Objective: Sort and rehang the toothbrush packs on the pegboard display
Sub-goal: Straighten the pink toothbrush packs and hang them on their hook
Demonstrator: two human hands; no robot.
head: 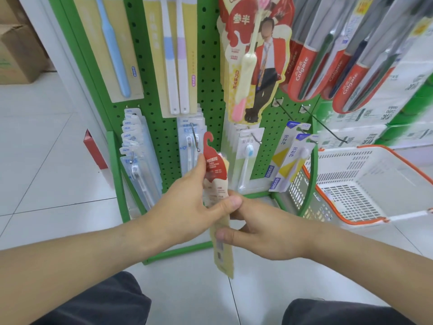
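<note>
Both hands grasp one red toothbrush pack (pixel 216 184): left hand (pixel 187 205) near its hook, right hand (pixel 260 231) lower. I judge the rehanging step; next, its hook must meet a free peg (pixel 325 125).

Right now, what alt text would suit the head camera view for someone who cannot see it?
Both hands, left hand and right hand, grip one red and cream toothbrush pack before a green pegboard hung with more packs. A white basket with orange trim stands to the right.

Glossy card toothbrush pack (pixel 215 184), green perforated metal pegboard (pixel 208 66), white plastic basket (pixel 365 184).
</note>
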